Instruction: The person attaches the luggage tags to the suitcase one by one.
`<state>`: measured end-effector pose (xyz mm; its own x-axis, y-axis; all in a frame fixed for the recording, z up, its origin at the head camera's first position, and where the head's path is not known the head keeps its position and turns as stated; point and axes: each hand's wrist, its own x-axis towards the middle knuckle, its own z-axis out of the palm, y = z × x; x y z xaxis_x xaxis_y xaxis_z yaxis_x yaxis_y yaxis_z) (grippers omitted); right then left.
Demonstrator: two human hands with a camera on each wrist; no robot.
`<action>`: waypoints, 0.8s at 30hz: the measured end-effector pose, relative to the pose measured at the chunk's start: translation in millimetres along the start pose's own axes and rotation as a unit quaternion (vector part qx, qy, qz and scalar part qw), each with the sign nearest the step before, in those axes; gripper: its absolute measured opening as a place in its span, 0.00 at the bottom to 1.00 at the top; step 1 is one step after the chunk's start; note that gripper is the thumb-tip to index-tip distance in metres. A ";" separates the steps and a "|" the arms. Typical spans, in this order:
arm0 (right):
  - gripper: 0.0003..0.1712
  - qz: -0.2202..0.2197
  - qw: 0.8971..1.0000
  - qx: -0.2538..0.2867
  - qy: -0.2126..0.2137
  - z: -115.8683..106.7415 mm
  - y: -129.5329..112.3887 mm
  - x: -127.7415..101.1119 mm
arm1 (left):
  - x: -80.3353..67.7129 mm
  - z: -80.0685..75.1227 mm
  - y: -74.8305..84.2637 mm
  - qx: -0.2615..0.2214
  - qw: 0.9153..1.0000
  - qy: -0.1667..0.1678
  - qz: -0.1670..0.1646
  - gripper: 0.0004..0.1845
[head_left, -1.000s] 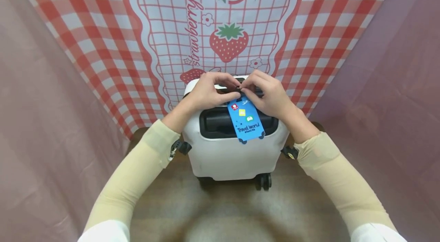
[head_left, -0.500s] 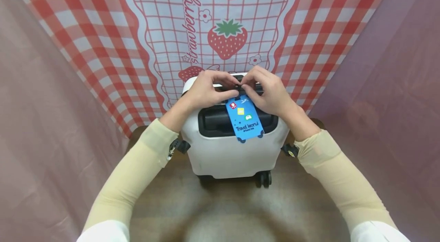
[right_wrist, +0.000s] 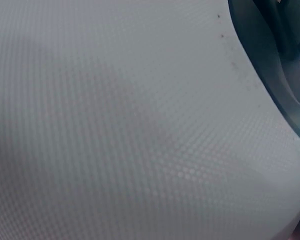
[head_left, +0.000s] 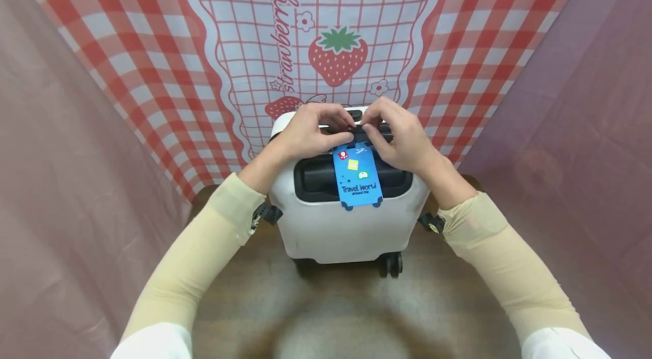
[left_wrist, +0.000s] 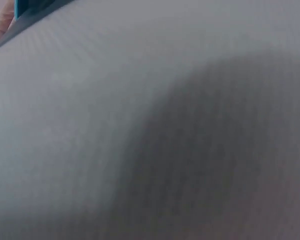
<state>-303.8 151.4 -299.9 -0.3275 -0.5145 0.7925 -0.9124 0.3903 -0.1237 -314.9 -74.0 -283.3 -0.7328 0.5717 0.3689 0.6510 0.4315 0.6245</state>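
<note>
A blue luggage tag [head_left: 358,178] printed "Travel World" hangs over the black side handle of a white suitcase [head_left: 346,229]. My left hand [head_left: 308,132] is at the tag's top, its thumb and fingers curled on the dark strap there. Close beside it, my right hand [head_left: 399,135] pinches the strap's other part with thumb and index finger. The fingertips hide most of the strap, so how it runs is unclear. White suitcase shell [right_wrist: 115,120] fills most of the right wrist view, and similarly the left wrist view, where a bit of finger shows at the corner.
The suitcase stands on a brown wooden surface [head_left: 326,313], with black wheels [head_left: 391,264] at its near right. Behind it hangs a red-and-white strawberry cloth [head_left: 244,64]. Pinkish curtains [head_left: 66,178] close in both sides.
The tag has swung a little left and now hangs straighter. My right fingertips have drawn slightly right, away from the left ones; the left hand stays nearly still.
</note>
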 end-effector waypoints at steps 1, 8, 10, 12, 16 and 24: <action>0.08 -0.002 1.000 0.001 0.000 -0.2 0.6 0.1 | -0.2 -0.1 0.2 0.003 1.000 0.001 0.000 0.10; 0.10 -0.020 0.999 0.027 0.006 -1.5 1.8 -1.0 | -3.0 2.6 1.2 0.018 1.000 0.012 0.014 0.13; 0.11 -0.023 0.999 0.029 0.006 -1.6 1.3 -1.6 | -3.3 3.7 1.4 0.020 1.000 0.018 0.015 0.14; 0.11 -0.026 0.999 0.027 0.005 -1.5 0.8 -1.8 | -3.3 4.6 1.4 0.019 0.999 0.023 0.013 0.14; 0.09 -0.028 0.999 0.019 0.006 -2.0 -0.4 -2.0 | -2.9 5.2 1.4 0.011 0.999 0.030 0.008 0.14; 0.08 -0.032 0.998 0.026 0.038 -2.2 -1.6 -1.6 | -1.0 5.0 1.4 0.002 0.999 0.034 0.013 0.15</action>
<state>-301.3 153.3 -299.7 -0.2498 -0.4772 0.8425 -0.9432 0.3169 -0.1002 -312.2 -70.5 -286.2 -0.7267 0.5349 0.4309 0.6712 0.4196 0.6111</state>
